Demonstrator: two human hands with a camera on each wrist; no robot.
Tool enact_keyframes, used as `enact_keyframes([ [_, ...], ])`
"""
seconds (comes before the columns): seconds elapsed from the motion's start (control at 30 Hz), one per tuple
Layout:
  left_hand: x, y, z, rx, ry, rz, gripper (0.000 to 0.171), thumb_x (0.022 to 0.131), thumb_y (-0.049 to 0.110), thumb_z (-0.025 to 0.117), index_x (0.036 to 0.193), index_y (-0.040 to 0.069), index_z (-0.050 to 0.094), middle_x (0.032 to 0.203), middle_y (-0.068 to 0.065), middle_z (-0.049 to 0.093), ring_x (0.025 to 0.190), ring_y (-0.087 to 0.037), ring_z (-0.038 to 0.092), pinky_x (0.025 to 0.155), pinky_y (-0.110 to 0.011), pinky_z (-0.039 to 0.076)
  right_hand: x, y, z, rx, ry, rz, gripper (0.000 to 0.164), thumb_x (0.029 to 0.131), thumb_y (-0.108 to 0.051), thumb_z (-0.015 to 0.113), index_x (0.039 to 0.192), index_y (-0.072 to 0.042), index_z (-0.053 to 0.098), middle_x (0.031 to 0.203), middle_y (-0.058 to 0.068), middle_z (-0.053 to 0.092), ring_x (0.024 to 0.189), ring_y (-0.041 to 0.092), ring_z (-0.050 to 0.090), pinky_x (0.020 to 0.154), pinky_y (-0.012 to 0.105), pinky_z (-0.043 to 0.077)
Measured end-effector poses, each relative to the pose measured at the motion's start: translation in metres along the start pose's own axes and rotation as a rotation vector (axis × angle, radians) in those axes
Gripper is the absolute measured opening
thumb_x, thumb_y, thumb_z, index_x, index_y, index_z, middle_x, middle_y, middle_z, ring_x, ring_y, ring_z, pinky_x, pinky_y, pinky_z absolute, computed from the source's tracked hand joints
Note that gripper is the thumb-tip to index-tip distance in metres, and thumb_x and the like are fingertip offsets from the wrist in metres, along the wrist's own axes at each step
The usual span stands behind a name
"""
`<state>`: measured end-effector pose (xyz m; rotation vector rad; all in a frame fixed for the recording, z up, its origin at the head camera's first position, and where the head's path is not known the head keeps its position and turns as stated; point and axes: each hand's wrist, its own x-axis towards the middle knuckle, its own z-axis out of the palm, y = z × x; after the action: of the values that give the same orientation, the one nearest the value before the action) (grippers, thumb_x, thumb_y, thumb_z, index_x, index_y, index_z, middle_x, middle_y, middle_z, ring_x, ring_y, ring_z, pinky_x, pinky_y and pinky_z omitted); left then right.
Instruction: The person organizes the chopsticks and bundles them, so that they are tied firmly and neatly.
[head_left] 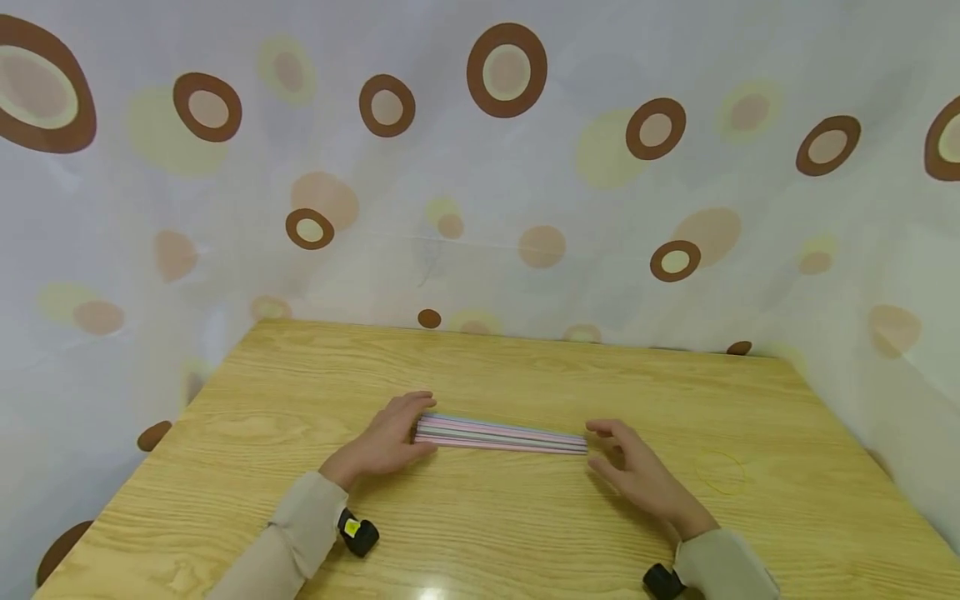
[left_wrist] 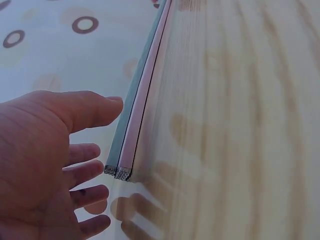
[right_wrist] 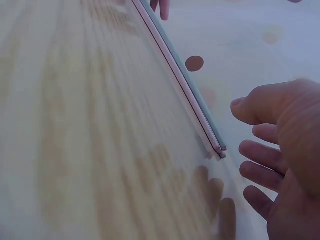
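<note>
Several pastel chopsticks [head_left: 498, 435] in pink, green, blue and grey lie side by side across the table, wider at the left and narrower at the right. At their left ends my left hand [head_left: 386, 437] curves loosely, thumb in front and fingers behind. In the left wrist view, square speckled ends of a green and a pink chopstick [left_wrist: 131, 135] sit beside the thumb; whether it touches them I cannot tell. My right hand [head_left: 637, 471] stands at the narrow tips with fingers and thumb spread. The right wrist view shows a gap between that hand [right_wrist: 292, 150] and the tips.
A thin yellow rubber band [head_left: 723, 493] lies on the wooden table [head_left: 525, 533] to the right of my right hand. A pale cloth with brown and yellow circles [head_left: 480, 167] hangs behind the table and along its sides.
</note>
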<state>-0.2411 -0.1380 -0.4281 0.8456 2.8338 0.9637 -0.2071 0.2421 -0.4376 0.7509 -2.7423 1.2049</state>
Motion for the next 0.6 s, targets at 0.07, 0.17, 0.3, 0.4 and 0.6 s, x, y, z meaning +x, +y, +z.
enact_keyframes([
  [0.07, 0.001, 0.001, 0.001, -0.002, -0.005, -0.001, 0.059, 0.089, 0.019, 0.066, 0.138, -0.004, 0.043, 0.147, -0.022, 0.037, 0.138, -0.042, 0.03, 0.108, -0.061, 0.024, 0.006, 0.0, 0.002, -0.017, -0.005, 0.007, 0.044, 0.096, -0.012, 0.059, 0.134, 0.003, 0.044, 0.134, 0.021, 0.049, 0.122, 0.039, 0.046, 0.097, 0.056, 0.038],
  [0.17, 0.002, 0.001, 0.003, 0.011, -0.009, -0.026, 0.059, 0.088, 0.018, 0.067, 0.139, -0.001, 0.043, 0.148, -0.02, 0.037, 0.137, -0.039, 0.031, 0.107, -0.06, 0.024, 0.016, 0.0, 0.005, -0.038, -0.015, 0.01, 0.045, 0.095, -0.013, 0.06, 0.135, 0.002, 0.045, 0.134, 0.02, 0.049, 0.122, 0.039, 0.046, 0.098, 0.057, 0.038],
  [0.3, 0.004, 0.002, 0.006, 0.035, -0.019, -0.047, 0.061, 0.087, 0.018, 0.069, 0.14, 0.002, 0.043, 0.147, -0.018, 0.037, 0.136, -0.037, 0.031, 0.105, -0.058, 0.025, 0.027, -0.003, 0.008, -0.039, -0.045, -0.005, 0.045, 0.096, -0.013, 0.06, 0.135, 0.002, 0.045, 0.133, 0.02, 0.049, 0.12, 0.037, 0.046, 0.097, 0.057, 0.038],
  [0.4, 0.005, 0.002, 0.008, 0.026, -0.026, -0.037, 0.059, 0.087, 0.018, 0.069, 0.139, 0.002, 0.044, 0.146, -0.018, 0.038, 0.134, -0.037, 0.032, 0.104, -0.058, 0.026, 0.031, -0.006, 0.009, -0.019, -0.078, -0.015, 0.043, 0.095, -0.012, 0.061, 0.132, 0.004, 0.047, 0.129, 0.021, 0.051, 0.116, 0.037, 0.048, 0.095, 0.054, 0.041],
  [0.6, 0.011, 0.001, 0.011, 0.028, -0.031, 0.0, 0.051, 0.088, 0.019, 0.069, 0.131, 0.002, 0.048, 0.134, -0.015, 0.045, 0.123, -0.033, 0.038, 0.099, -0.055, 0.032, 0.032, -0.005, 0.008, -0.038, -0.08, -0.042, 0.039, 0.092, -0.01, 0.064, 0.125, 0.005, 0.051, 0.12, 0.02, 0.057, 0.106, 0.033, 0.056, 0.084, 0.037, 0.048],
])
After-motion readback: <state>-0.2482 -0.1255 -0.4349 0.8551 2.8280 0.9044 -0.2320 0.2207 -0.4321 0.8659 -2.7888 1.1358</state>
